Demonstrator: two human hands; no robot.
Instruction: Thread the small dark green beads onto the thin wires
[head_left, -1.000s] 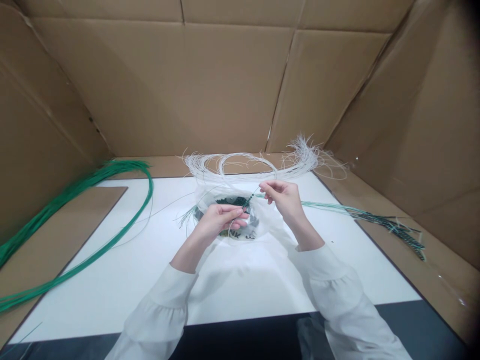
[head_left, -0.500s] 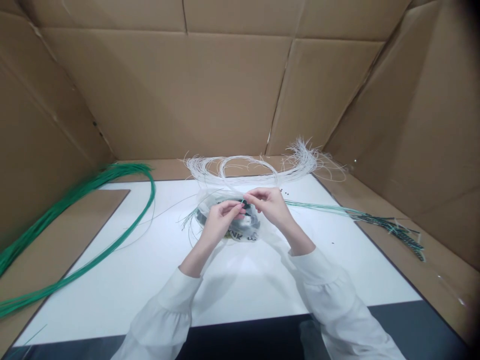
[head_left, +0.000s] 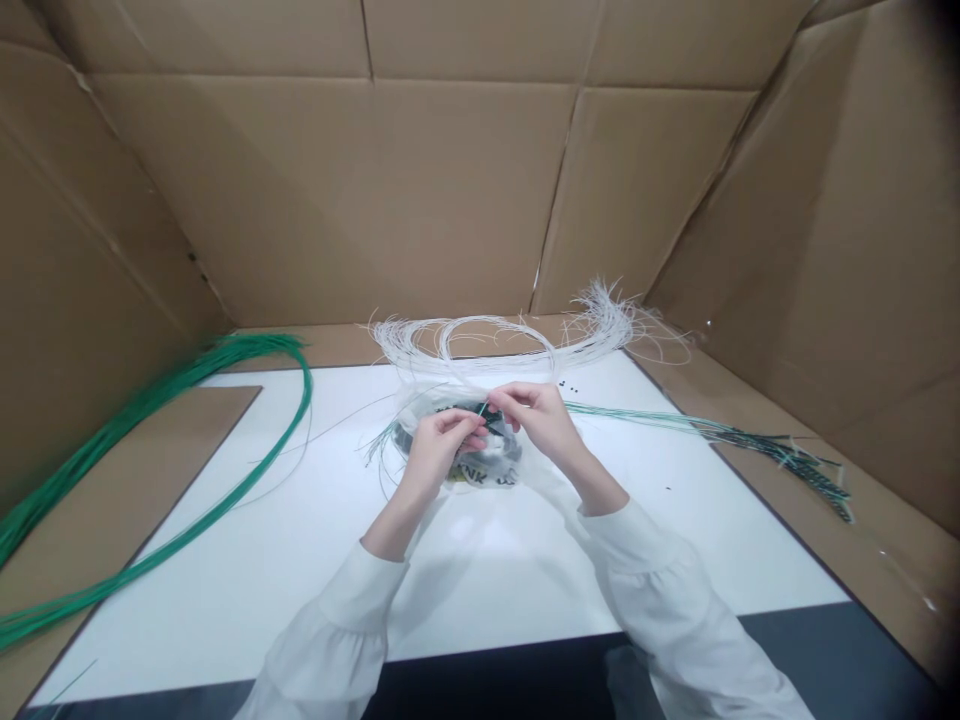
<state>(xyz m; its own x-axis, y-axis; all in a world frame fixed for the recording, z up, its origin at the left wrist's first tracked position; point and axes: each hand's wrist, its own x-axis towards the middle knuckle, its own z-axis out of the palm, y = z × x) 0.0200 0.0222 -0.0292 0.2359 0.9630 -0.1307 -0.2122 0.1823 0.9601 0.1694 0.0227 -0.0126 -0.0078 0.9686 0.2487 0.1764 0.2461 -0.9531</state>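
Observation:
Over the middle of the white table, my left hand is closed in a pinch on a thin green wire. My right hand pinches the same wire a little higher and to the right, so a short piece shows between the fingertips. Anything small on the wire cannot be made out. Just below both hands lies a clear plastic bag with dark contents and printed letters, partly covered by the left hand. Thin green wire ends stick out left of the bag.
A thick bundle of green wires curves along the left. Coiled white wires lie at the back. On the right, green wires with black pieces reach over the table edge. Tiny black bits lie behind my right hand. Cardboard walls surround the table.
My left fingertips have moved slightly down and away from the right ones, and a bit more of the green wire shows between them. The whole view has shifted slightly.

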